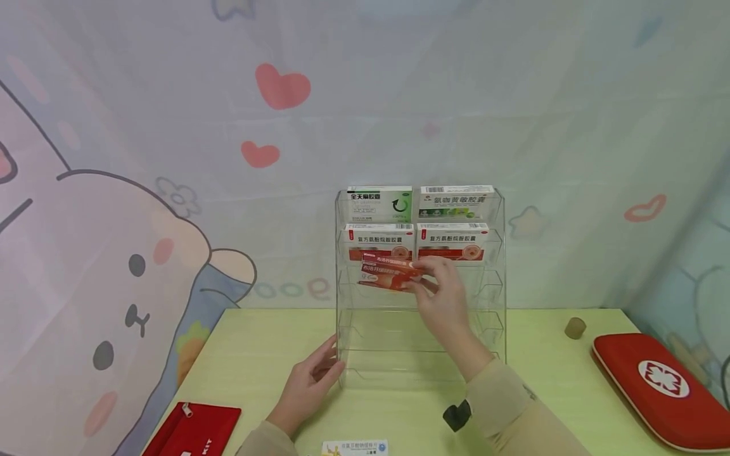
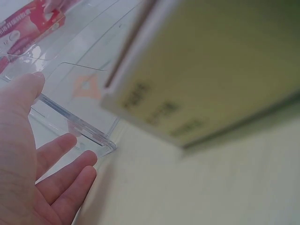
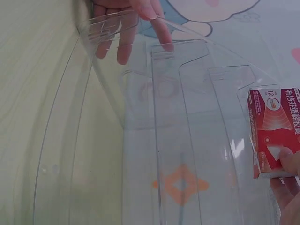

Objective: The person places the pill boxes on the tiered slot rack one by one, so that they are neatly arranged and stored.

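A clear acrylic tiered rack stands on the table. My right hand pinches a red medicine box, tilted, in front of the third tier from the top. The right wrist view shows the same box between thumb and fingers. My left hand holds the rack's lower left side, its thumb on one side of the edge and its fingers on the other. Two white-and-red boxes fill the second tier. Above them sit a green-and-white box and another white-green box.
A white medicine box lies at the front edge. To the left is a red zip pouch; to the right, a red hard case with a white emblem and a small brown cylinder. A printed cloth hangs behind the rack.
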Motion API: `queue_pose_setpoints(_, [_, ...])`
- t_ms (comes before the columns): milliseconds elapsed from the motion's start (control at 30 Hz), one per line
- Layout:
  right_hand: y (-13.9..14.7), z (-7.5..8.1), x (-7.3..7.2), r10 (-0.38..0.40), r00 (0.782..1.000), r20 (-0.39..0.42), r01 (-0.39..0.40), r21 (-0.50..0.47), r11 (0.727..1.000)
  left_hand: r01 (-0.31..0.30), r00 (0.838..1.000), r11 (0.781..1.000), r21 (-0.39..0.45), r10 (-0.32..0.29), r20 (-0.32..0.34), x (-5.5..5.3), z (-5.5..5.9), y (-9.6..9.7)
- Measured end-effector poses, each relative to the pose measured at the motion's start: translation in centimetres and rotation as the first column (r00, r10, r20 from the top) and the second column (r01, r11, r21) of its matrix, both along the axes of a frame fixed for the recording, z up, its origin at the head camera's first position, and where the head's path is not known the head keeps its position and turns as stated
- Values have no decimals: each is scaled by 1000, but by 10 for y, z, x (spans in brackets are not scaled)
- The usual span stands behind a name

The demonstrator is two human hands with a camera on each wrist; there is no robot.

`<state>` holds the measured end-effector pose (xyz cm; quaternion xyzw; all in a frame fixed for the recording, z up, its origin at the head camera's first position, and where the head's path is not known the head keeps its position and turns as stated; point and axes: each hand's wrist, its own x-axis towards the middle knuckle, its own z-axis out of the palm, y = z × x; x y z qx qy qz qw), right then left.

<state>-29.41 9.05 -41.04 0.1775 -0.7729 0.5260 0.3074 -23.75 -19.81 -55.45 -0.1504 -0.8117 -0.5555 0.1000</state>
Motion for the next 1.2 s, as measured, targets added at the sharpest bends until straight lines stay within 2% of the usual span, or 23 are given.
queue_pose_setpoints(400, [-5,-9,-8,62,998,24,-63,53,997,6,1000,1000,-12,-6,0,-2,0,0])
queue_pose_setpoints(600, [-8,-9,-10,68,996,54,-72,91,993,4,1000,1000,-9,-4,18,-1,2,0])
queue_pose_setpoints(733, [-10,-9,-10,57,996,74,-68,150,986,-1,1000,1000,-10,1,20,0,1,0])
queue_pose_setpoints(933, [-12,-8,-7,46,998,38,-54,234,971,8,1000,1000,-12,-8,3,0,1,-1])
queue_pose_setpoints(1200, [-11,-10,-7,46,998,39,-54,245,968,9,1000,1000,-8,-9,18,0,1,-1])
